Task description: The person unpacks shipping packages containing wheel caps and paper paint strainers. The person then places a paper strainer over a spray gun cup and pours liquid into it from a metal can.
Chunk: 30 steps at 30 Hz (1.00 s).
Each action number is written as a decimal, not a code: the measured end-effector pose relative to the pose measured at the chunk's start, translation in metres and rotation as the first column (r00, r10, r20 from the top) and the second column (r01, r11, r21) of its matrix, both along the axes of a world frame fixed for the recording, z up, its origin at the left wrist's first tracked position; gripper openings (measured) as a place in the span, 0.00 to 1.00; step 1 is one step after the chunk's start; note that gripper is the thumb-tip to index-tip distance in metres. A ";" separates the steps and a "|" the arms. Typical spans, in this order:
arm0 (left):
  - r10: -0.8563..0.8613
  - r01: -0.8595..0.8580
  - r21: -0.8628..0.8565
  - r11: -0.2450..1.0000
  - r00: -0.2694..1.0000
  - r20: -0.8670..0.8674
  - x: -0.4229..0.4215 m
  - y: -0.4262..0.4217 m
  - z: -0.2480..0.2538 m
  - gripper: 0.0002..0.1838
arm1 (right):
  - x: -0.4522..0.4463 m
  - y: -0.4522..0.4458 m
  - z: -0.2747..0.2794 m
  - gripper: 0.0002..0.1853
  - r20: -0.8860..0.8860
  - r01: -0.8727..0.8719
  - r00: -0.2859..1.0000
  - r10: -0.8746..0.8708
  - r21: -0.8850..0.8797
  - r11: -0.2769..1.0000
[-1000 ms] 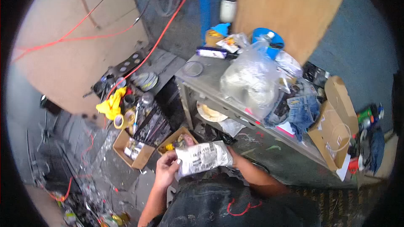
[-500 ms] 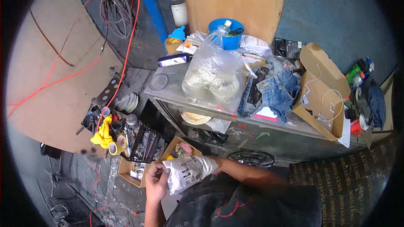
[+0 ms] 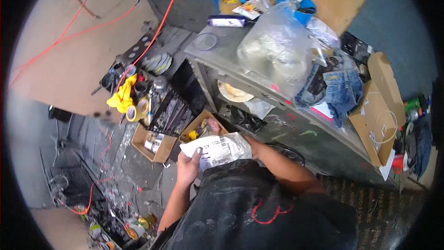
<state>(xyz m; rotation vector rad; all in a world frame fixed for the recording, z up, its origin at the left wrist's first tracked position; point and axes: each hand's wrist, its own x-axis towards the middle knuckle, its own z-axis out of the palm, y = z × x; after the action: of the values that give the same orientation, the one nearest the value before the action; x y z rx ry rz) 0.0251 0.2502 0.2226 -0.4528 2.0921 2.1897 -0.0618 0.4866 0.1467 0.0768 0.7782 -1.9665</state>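
Note:
A white plastic package (image 3: 220, 150) with black print and a barcode-like label is in front of my chest. My left hand (image 3: 188, 165) grips its left end, thumb lying on the printed face. At the package's right end is my right hand (image 3: 252, 146), closed on it, with most of its fingers hidden behind the plastic. Just beyond the package stands an open cardboard box (image 3: 190, 129) with a yellow item and a pinkish item inside. A second small cardboard box (image 3: 163, 152) with white pieces in it sits to the left.
A metal workbench (image 3: 196, 48) holds a clear plastic bag (image 3: 275, 41), folded jeans (image 3: 342, 85), a blue bucket (image 3: 311, 16) and an open carton (image 3: 365, 120). Left are a black crate (image 3: 169, 111), tape rolls (image 3: 134, 112) and a yellow cloth (image 3: 121, 95). A red hose (image 3: 152, 37) hangs nearby.
My view has tilted downward and turned, so the bench sits higher and further right. The package has tipped to show its face more flatly, still held by both hands.

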 end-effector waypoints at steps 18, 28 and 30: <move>0.022 -0.191 0.724 0.663 0.972 0.235 0.009 -0.049 -0.110 0.28 | -0.015 0.007 0.051 0.23 0.141 -0.043 0.989 0.049 -0.051 0.998; -0.046 -0.187 0.746 0.639 0.959 0.281 0.005 -0.048 -0.132 0.30 | -0.013 0.003 0.060 0.25 0.065 -0.017 0.998 0.013 0.051 0.999; -0.078 -0.178 0.769 0.614 0.956 0.283 0.004 -0.048 -0.138 0.32 | -0.012 0.001 0.066 0.24 0.076 -0.014 0.997 0.010 0.045 0.999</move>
<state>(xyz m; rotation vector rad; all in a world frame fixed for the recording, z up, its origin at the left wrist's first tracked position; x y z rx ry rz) 0.0290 0.2023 0.0850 -0.6694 0.7971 2.5790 -0.0737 0.4872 0.2125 0.1723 0.7720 -1.9235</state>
